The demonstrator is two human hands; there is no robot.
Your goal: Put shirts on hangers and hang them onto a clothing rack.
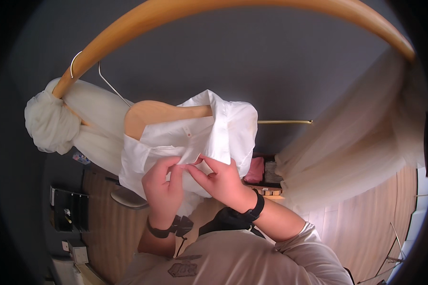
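Observation:
In front of me a white shirt (242, 123) hangs on a wooden hanger (154, 114), its collar spread and its front open near the neck. My left hand (164, 185) pinches one edge of the shirt's front between thumb and fingers. Close beside it, my right hand (223, 183) pinches the shirt edge too, the fingertips of both hands nearly meeting. Whether a button lies between the fingertips is hidden. Dark bands circle both wrists.
A curved wooden rail (223, 5) arches overhead. Pale sheer curtains hang at the left (52, 121) and right (347, 147), the left one knotted. Below stands a box with folded pink cloth (255, 170). A brass rod (285, 122) runs behind the shirt, along the dark wall.

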